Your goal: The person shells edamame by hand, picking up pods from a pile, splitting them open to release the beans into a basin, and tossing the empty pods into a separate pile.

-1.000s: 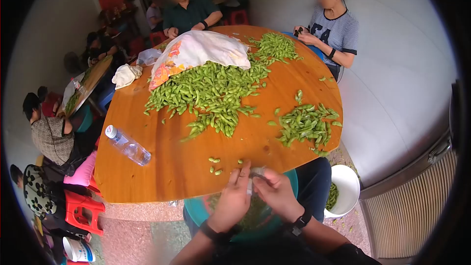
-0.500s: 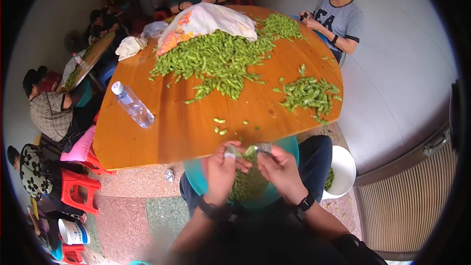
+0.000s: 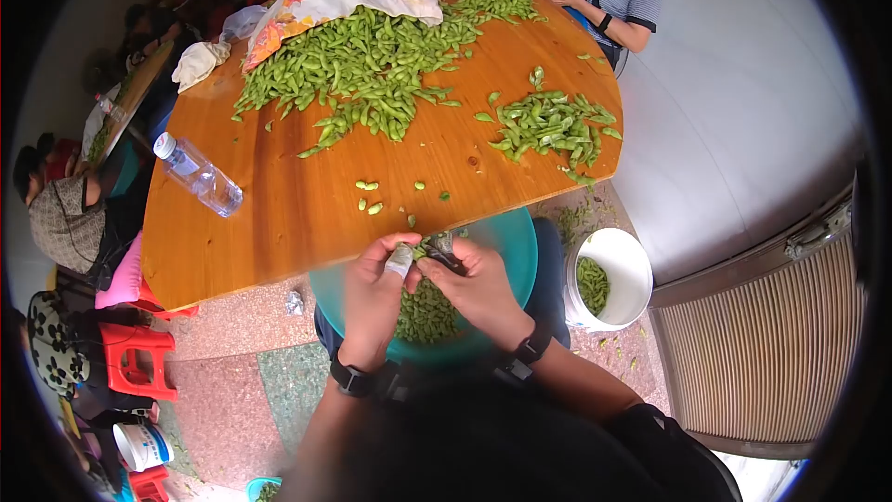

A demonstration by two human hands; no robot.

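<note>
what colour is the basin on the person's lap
Teal; the basin shows best in the head view, under both hands.

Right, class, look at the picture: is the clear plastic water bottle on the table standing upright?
No, the water bottle lies on its side on the wooden table, its cap pointing toward the table's left edge.

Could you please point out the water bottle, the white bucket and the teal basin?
water bottle (image 3: 200,177), head view, on its clear body.
white bucket (image 3: 634,258), head view, on its rim.
teal basin (image 3: 516,246), head view, on its inner wall.
</note>
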